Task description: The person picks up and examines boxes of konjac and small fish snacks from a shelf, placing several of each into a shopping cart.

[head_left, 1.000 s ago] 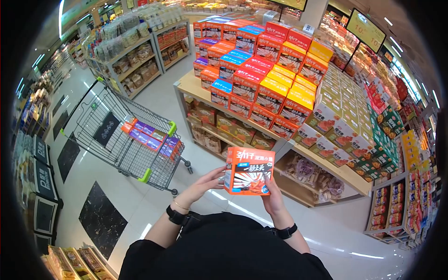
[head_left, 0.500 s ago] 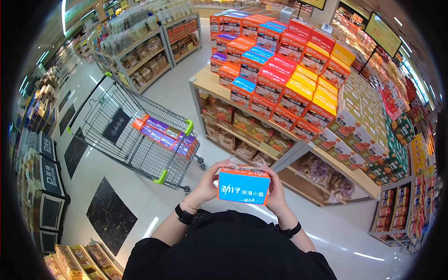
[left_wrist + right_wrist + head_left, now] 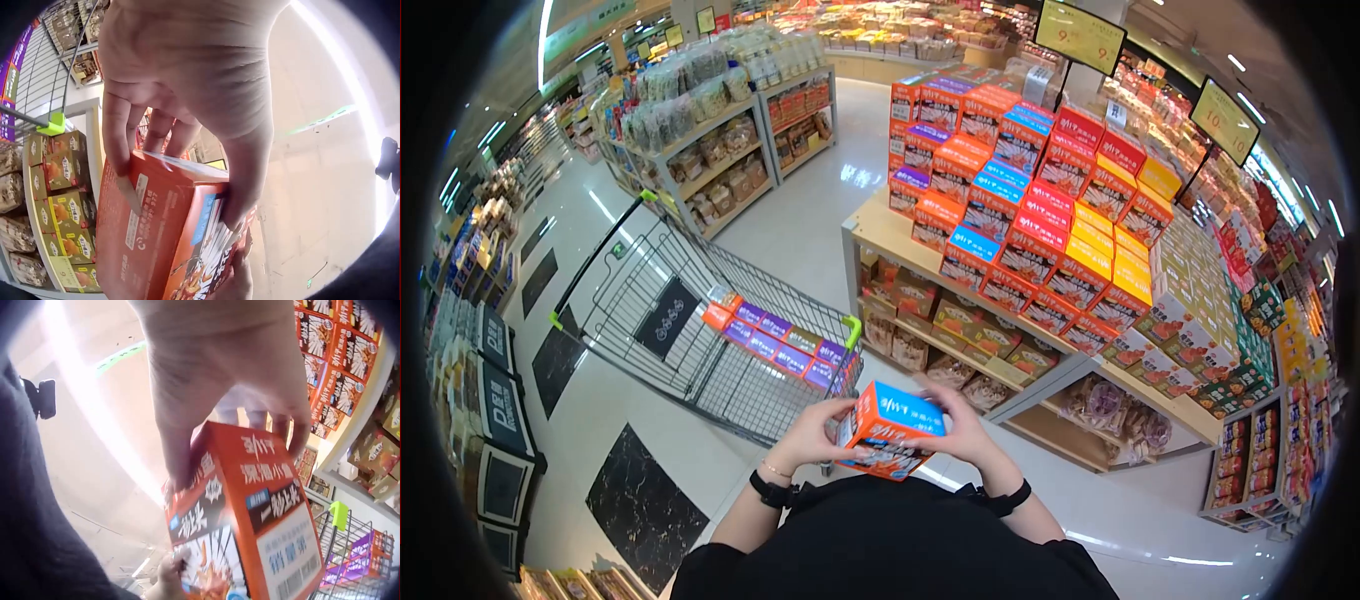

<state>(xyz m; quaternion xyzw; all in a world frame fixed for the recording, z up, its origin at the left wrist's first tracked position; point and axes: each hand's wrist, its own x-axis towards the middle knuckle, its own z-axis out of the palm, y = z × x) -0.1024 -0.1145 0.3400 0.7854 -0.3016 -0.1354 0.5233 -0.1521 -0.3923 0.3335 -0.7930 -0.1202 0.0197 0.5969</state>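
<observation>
Both hands hold an orange snack box (image 3: 888, 432) with a blue top, low in front of the body in the head view. My left hand (image 3: 812, 432) grips its left end, thumb on the front face. On the other end, my right hand (image 3: 962, 432) has its thumb at the front and its fingers over the far side. The left wrist view shows that hand (image 3: 181, 81) with fingers on a plain orange panel of the box (image 3: 147, 219). In the right wrist view, printed faces of the box (image 3: 244, 506) show below the hand (image 3: 231, 369).
A shopping cart (image 3: 700, 345) stands to the left, with several purple and orange boxes (image 3: 785, 340) inside. Ahead right, a display shelf (image 3: 880, 235) carries stacked boxes (image 3: 1010, 210) in several colours. Another shelf (image 3: 720, 165) with packaged food stands behind the cart. Dark tiles (image 3: 645, 500) mark the floor.
The box has turned from its printed front facing the camera, through its blue top, to a tilted pose showing both. The cart and shelf now appear further right in the head view.
</observation>
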